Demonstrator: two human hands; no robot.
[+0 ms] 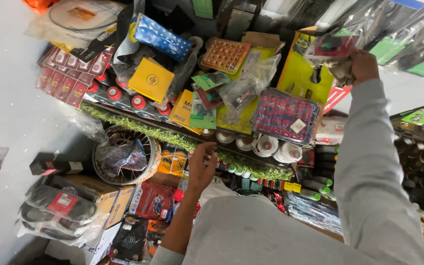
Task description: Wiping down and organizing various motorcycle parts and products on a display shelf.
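Head view of a crowded shop shelf edged with a green artificial-grass strip (182, 140), which serves as the landmark here. The right hand (364, 66), arm raised in a grey sleeve (369, 162), is closed around a crumpled clear plastic packet (332, 49) with red and green contents; this packet sits well above the strip, at the upper right, just beside a yellow carded package (298, 73). The left hand (201, 167) rests just below the strip, fingers loosely curled and holding nothing, its fingertips touching or nearly touching the strip's edge; which of the two cannot be told. Directly above the strip to the right of that hand lies a clear blister tray of red parts (285, 115), and under it white spray-can tops (266, 145). Below the strip to the left hangs a spoked wheel in plastic wrap (123, 154).

Judged step: the packet is being lifted from, or set among, the hanging goods, with the left hand steadying at the shelf. The next move calls for a firm pinch on the slippery film and clearance from neighbouring packets.
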